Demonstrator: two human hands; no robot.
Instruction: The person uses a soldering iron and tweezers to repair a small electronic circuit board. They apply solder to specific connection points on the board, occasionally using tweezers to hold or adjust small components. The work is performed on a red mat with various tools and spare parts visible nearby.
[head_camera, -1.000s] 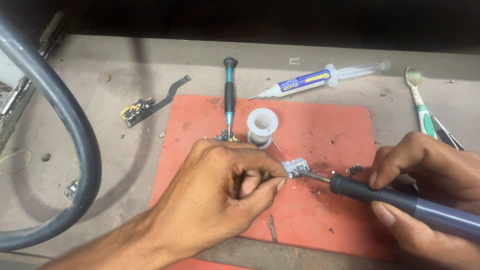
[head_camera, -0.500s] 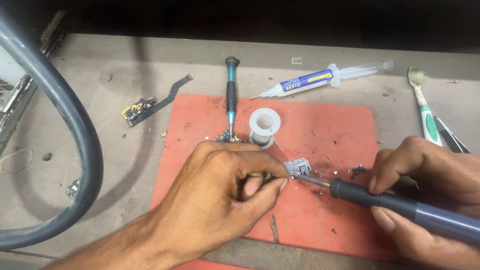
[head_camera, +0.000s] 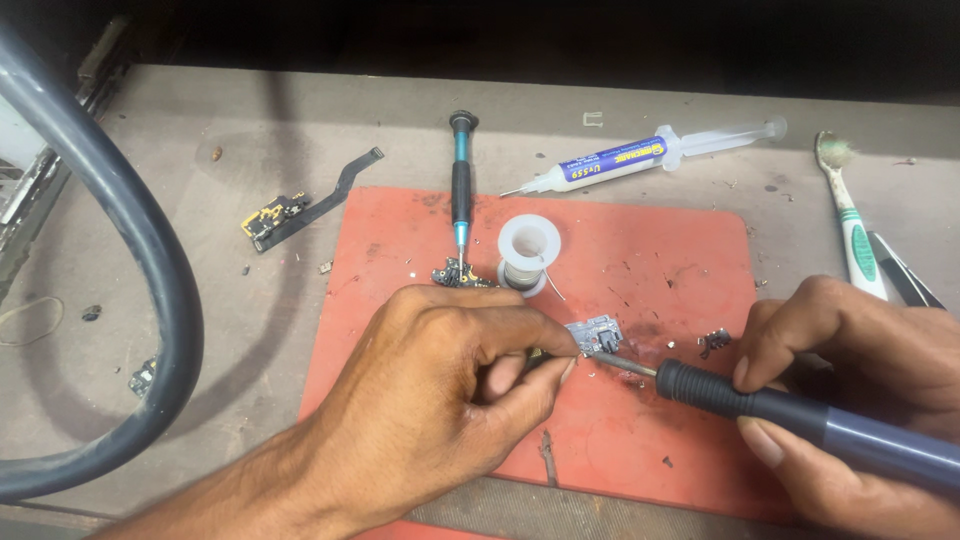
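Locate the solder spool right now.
Head view: the white solder spool stands on the red mat, upper middle, just right of the screwdriver tip and beyond the left hand.

Left hand pins small circuit board; right hand applies soldering iron.

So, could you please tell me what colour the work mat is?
The work mat is red, seen best in the head view.

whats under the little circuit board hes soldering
The small circuit board lies on the red mat, pinned by the left hand. Its underside and near edge are hidden by the fingers.
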